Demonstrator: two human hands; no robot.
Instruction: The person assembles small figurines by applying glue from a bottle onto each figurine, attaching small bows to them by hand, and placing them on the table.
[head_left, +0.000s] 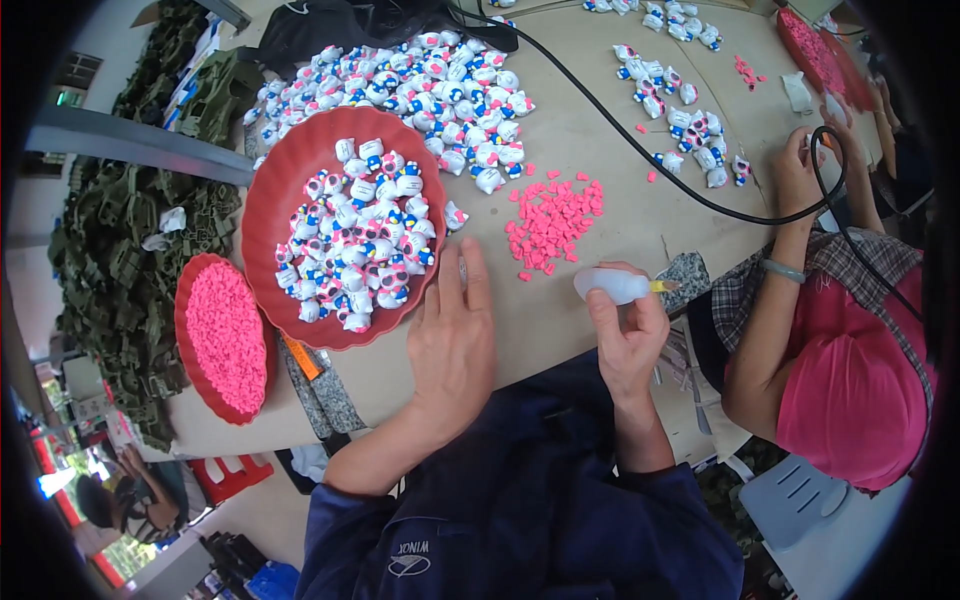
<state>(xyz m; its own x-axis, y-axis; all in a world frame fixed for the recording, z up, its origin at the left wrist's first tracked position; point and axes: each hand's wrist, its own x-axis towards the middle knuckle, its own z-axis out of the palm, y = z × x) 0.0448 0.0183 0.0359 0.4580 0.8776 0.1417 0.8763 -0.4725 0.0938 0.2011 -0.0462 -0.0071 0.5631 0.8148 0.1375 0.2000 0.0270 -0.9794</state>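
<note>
Your right hand (630, 345) grips a bottle (612, 287); I can't tell whether your left hand (455, 335) holds anything. Figurines (350, 240) partly fill the bowl (268, 205); many remain outside.

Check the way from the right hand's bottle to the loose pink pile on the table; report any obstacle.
Nothing visible stands between the white bottle in the right hand and the pink pile; the left hand is off to the left, beside the large red bowl.
</note>
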